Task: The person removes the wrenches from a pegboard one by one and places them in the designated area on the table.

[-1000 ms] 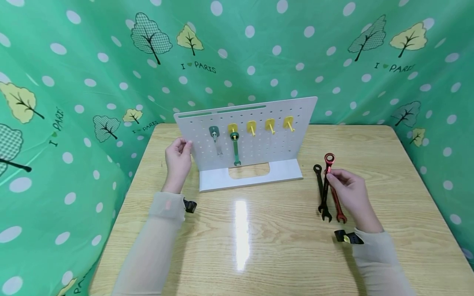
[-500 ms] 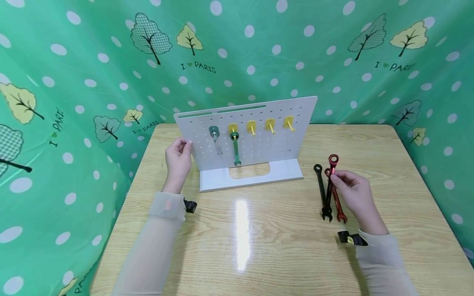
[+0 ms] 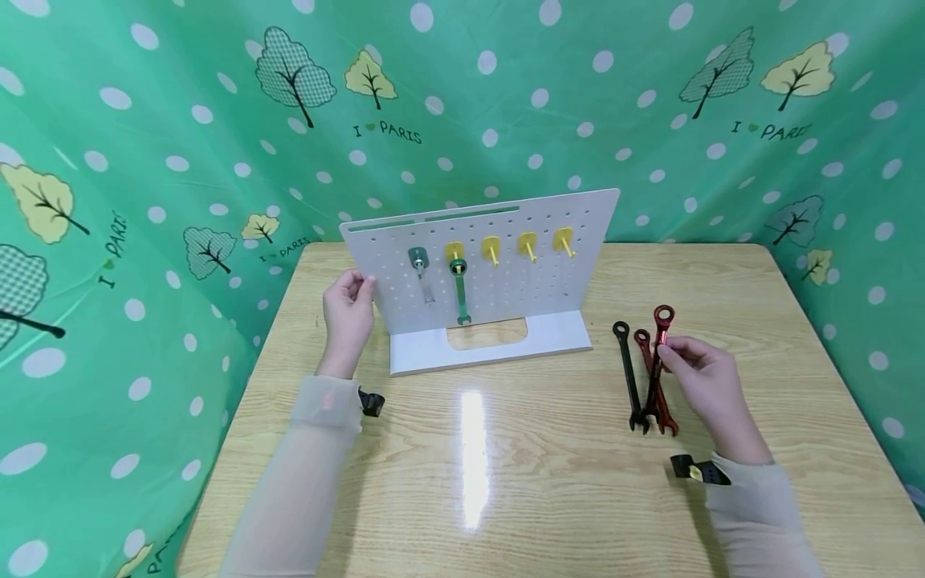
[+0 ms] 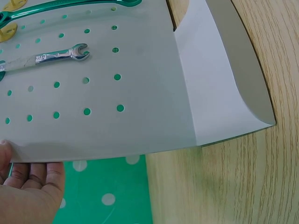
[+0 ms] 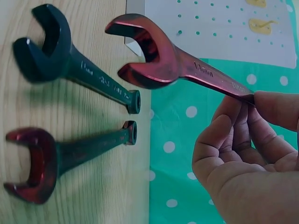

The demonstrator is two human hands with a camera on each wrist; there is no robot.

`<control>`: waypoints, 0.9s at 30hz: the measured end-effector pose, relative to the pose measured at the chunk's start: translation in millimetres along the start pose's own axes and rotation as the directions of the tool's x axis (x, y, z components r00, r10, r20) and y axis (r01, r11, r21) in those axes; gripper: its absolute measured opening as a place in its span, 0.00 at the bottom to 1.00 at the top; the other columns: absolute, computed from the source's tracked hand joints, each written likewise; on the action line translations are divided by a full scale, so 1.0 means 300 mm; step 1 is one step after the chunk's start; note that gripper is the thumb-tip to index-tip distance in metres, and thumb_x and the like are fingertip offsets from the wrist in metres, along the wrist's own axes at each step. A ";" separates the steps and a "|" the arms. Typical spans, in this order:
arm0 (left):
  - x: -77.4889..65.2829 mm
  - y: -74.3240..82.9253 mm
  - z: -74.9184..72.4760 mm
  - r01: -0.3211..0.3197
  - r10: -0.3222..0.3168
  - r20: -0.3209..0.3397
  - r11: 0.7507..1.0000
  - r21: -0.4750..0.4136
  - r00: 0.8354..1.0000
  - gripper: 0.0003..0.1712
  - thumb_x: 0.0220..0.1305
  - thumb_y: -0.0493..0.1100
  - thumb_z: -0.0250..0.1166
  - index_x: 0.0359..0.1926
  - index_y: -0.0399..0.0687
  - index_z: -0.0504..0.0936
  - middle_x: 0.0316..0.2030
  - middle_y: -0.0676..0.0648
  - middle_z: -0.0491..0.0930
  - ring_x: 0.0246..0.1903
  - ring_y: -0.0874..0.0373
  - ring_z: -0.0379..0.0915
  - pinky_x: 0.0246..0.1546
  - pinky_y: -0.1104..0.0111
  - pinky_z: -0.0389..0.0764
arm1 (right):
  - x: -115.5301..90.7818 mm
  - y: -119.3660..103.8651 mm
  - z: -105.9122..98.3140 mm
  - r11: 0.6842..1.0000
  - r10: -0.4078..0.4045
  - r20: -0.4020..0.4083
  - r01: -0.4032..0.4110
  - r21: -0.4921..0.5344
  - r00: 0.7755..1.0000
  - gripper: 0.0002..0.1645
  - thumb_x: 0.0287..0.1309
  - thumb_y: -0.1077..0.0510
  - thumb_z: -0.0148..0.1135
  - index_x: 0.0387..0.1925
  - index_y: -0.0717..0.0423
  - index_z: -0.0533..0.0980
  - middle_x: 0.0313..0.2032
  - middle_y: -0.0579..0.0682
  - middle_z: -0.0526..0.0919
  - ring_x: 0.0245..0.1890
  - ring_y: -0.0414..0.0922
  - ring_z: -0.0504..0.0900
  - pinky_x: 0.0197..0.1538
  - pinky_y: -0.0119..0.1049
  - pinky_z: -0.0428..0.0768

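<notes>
Between thumb and fingers, my right hand [image 3: 704, 381] pinches a red combination wrench [image 5: 163, 58] near its ring end, the open jaw hanging down. In the right wrist view it is lifted off the table. A black wrench [image 3: 625, 369] and another red wrench [image 3: 668, 417] lie on the table just left of and beneath it. My left hand [image 3: 348, 315] grips the left edge of a white pegboard [image 3: 506, 289]. A green wrench [image 3: 461, 297] hangs on the board's second hook, and a silver wrench [image 4: 60, 56] hangs on the leftmost one.
Three yellow hooks [image 3: 527, 246] to the right on the board carry nothing. The board's foot [image 3: 491, 353] stands on the wooden table [image 3: 549, 482]. A green dotted curtain [image 3: 491, 120] hangs behind and at both sides.
My right hand has moved to the right with the red wrench, away from the black wrench and over the other red one. The left hand and the board have stayed still.
</notes>
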State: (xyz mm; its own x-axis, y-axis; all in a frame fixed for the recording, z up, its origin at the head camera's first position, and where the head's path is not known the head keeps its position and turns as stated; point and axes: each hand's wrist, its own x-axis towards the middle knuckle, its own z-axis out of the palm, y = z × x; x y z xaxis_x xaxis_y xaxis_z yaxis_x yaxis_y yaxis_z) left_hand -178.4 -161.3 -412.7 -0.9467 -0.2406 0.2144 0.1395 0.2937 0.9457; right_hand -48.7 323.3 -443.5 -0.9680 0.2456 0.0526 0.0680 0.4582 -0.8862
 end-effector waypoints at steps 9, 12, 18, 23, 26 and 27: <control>0.000 -0.003 0.003 0.008 -0.008 0.002 1.000 0.009 1.000 0.11 0.76 0.37 0.59 0.46 0.29 0.80 0.43 0.36 0.84 0.42 0.52 0.80 0.46 0.65 0.83 | -0.008 0.009 -0.032 1.000 0.013 -0.017 -0.013 -0.014 1.000 0.19 0.71 0.57 0.64 0.47 0.73 0.80 0.33 0.39 0.85 0.33 0.35 0.80 0.34 0.24 0.79; 0.001 -0.004 0.004 0.003 -0.003 0.003 1.000 -0.001 1.000 0.11 0.76 0.36 0.59 0.46 0.29 0.80 0.43 0.36 0.84 0.41 0.52 0.80 0.45 0.65 0.83 | -0.010 0.014 -0.042 1.000 0.020 -0.015 -0.020 -0.023 1.000 0.19 0.72 0.56 0.63 0.48 0.72 0.79 0.33 0.38 0.84 0.33 0.36 0.80 0.34 0.25 0.79; -0.001 -0.006 0.001 0.009 -0.009 0.003 1.000 -0.005 1.000 0.11 0.76 0.37 0.59 0.46 0.29 0.80 0.43 0.36 0.84 0.42 0.52 0.80 0.48 0.62 0.83 | -0.012 0.020 -0.054 0.999 0.023 -0.003 -0.023 -0.025 1.000 0.20 0.72 0.56 0.62 0.49 0.73 0.79 0.33 0.37 0.84 0.34 0.34 0.80 0.33 0.24 0.79; -0.003 -0.005 -0.002 0.016 -0.016 0.003 1.000 -0.013 1.000 0.11 0.76 0.36 0.59 0.46 0.29 0.80 0.43 0.36 0.84 0.43 0.50 0.81 0.49 0.61 0.83 | -0.011 0.029 -0.067 0.998 0.041 0.009 -0.040 -0.057 0.999 0.21 0.73 0.54 0.61 0.51 0.72 0.79 0.35 0.37 0.83 0.34 0.34 0.79 0.33 0.25 0.79; -0.001 -0.002 -0.001 0.015 -0.015 0.007 1.000 -0.015 1.000 0.11 0.76 0.36 0.59 0.46 0.28 0.80 0.43 0.35 0.84 0.44 0.48 0.81 0.50 0.60 0.82 | -0.010 0.035 -0.080 0.996 0.055 0.023 -0.053 -0.068 0.998 0.22 0.73 0.53 0.61 0.52 0.72 0.78 0.36 0.37 0.83 0.35 0.34 0.79 0.33 0.26 0.79; -0.001 -0.001 -0.001 0.015 -0.015 0.008 1.000 -0.015 1.000 0.11 0.76 0.36 0.59 0.46 0.28 0.80 0.44 0.35 0.84 0.44 0.48 0.81 0.50 0.60 0.82 | -0.010 0.038 -0.083 0.996 0.059 0.030 -0.057 -0.066 0.998 0.23 0.73 0.53 0.60 0.53 0.73 0.78 0.36 0.37 0.83 0.35 0.34 0.79 0.34 0.26 0.79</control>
State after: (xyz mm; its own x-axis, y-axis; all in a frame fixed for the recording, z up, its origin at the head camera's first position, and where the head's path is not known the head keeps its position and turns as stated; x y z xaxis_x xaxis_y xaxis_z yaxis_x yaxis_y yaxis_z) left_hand -178.1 -161.8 -413.0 -0.9508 -0.2379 0.1986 0.1297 0.2764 0.9522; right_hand -39.1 349.1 -442.1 -0.9691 0.2462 -0.0133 0.1385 0.4992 -0.8553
